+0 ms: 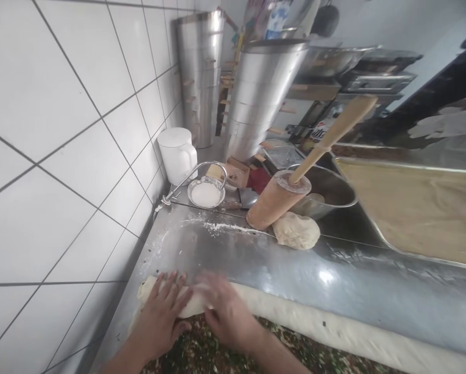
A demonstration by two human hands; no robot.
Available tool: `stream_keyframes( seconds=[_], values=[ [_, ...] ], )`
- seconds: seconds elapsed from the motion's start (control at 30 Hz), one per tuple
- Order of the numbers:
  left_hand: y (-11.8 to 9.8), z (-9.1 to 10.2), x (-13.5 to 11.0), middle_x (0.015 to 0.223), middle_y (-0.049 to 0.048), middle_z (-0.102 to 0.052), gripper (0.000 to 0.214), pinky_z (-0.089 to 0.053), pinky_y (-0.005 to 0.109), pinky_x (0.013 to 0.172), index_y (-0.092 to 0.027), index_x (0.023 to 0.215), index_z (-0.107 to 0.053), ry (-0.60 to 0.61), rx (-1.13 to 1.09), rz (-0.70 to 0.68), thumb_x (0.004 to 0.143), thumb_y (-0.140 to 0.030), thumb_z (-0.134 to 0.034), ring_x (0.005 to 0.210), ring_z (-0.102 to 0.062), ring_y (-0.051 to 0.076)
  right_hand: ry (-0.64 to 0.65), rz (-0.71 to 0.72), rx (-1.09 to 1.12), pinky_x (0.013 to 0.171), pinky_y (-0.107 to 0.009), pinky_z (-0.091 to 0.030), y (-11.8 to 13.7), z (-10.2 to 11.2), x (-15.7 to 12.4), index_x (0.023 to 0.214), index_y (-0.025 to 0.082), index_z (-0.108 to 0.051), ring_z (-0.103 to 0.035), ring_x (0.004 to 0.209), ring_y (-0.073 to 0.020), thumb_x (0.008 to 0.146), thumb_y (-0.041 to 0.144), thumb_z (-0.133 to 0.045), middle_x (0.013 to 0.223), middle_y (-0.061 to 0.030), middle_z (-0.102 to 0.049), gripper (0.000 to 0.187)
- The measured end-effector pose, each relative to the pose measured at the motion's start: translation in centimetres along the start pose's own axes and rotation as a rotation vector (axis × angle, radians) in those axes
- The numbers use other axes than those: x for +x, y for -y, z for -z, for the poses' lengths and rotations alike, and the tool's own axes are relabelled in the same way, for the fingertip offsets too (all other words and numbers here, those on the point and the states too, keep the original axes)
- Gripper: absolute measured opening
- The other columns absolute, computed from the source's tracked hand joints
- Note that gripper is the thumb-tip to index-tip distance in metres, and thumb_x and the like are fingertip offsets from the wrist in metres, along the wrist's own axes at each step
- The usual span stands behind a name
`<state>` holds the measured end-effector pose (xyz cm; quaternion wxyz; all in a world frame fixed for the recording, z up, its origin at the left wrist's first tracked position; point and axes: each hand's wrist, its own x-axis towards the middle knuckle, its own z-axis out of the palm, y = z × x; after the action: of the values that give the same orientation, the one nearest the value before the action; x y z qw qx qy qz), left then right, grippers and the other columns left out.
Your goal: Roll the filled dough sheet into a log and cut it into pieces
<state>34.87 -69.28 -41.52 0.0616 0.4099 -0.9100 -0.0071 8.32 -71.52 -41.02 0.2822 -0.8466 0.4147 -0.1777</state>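
A long pale roll of dough (pixel 295 309) runs along the steel counter from the left end toward the lower right. On its near side lies a dark green and brown chopped filling (pixel 196 345). My left hand (pixel 161 311) rests on the left end of the roll, its fingers stretched out and spread. My right hand (pixel 227 311) is on the roll just to the right, blurred by motion, so its fingers cannot be made out well. Parts of the dough are hidden under both hands.
Behind the roll stand a wooden rolling pin (pixel 275 200), a lump of dough (pixel 297 231), a bowl of flour (pixel 205 194), a scraper (pixel 248 198) and a white jug (pixel 176 156). A large tray (pixel 412 202) is at right, tall metal cylinders (pixel 262 93) at back, a tiled wall (pixel 69 156) at left.
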Motion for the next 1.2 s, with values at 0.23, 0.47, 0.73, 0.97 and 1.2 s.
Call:
stream_keyframes(
  seconds=[0.23,0.47,0.73,0.97,1.2],
  values=[
    [-2.0,0.4,4.1,0.159,0.0073,-0.052,0.074,-0.038,0.049,0.12,-0.025,0.162,-0.032,0.183,-0.204,0.043,0.097,-0.044,-0.06,0.142,-0.048,0.031,0.233,-0.137,-0.03,0.099,-0.043,-0.055,-4.4,2.5,0.3,0.115,0.019,-0.067,-0.064,0.109,-0.0279,0.083,0.032,-0.073,0.116,-0.0099,-0.069,0.035],
    [-5.0,0.2,5.4,0.13,0.0079,-0.066,0.055,-0.042,0.055,0.116,-0.026,0.134,-0.058,0.279,-0.352,0.094,0.079,-0.024,-0.069,0.123,-0.058,0.031,0.004,0.102,-0.191,0.096,-0.045,-0.053,-2.5,-1.0,-5.5,0.125,0.018,-0.058,-0.06,0.11,-0.0292,0.085,0.014,-0.062,0.122,-0.0139,-0.066,0.04],
    [-5.5,-1.7,5.7,0.16,0.0138,-0.047,0.085,-0.04,0.052,0.121,-0.019,0.162,-0.031,0.258,-0.309,0.119,0.084,-0.028,-0.063,0.144,-0.045,0.034,0.137,-0.079,0.01,0.098,-0.047,-0.052,-4.5,3.3,-4.2,0.119,0.019,-0.063,-0.061,0.106,-0.0296,0.075,0.021,-0.07,0.112,-0.0103,-0.07,0.045],
    [-7.2,-0.1,8.0,0.125,0.0129,-0.064,0.05,-0.047,0.051,0.111,-0.02,0.124,-0.063,0.352,-0.411,0.245,0.076,-0.034,-0.068,0.12,-0.057,0.033,0.074,-0.053,-0.058,0.093,-0.043,-0.05,-4.4,1.5,-4.4,0.116,0.02,-0.063,-0.06,0.102,-0.0275,0.075,0.016,-0.07,0.108,-0.0082,-0.069,0.042],
    [-7.6,-1.4,3.1,0.15,0.013,-0.057,0.082,-0.046,0.048,0.114,-0.021,0.151,-0.048,0.21,-0.2,0.002,0.071,-0.012,-0.06,0.136,-0.053,0.034,-0.147,0.152,-0.283,0.083,-0.042,-0.05,-3.4,-0.6,-8.1,0.116,0.016,-0.062,-0.059,0.094,-0.0256,0.094,0.016,-0.06,0.106,-0.0089,-0.068,0.022]
  ],
)
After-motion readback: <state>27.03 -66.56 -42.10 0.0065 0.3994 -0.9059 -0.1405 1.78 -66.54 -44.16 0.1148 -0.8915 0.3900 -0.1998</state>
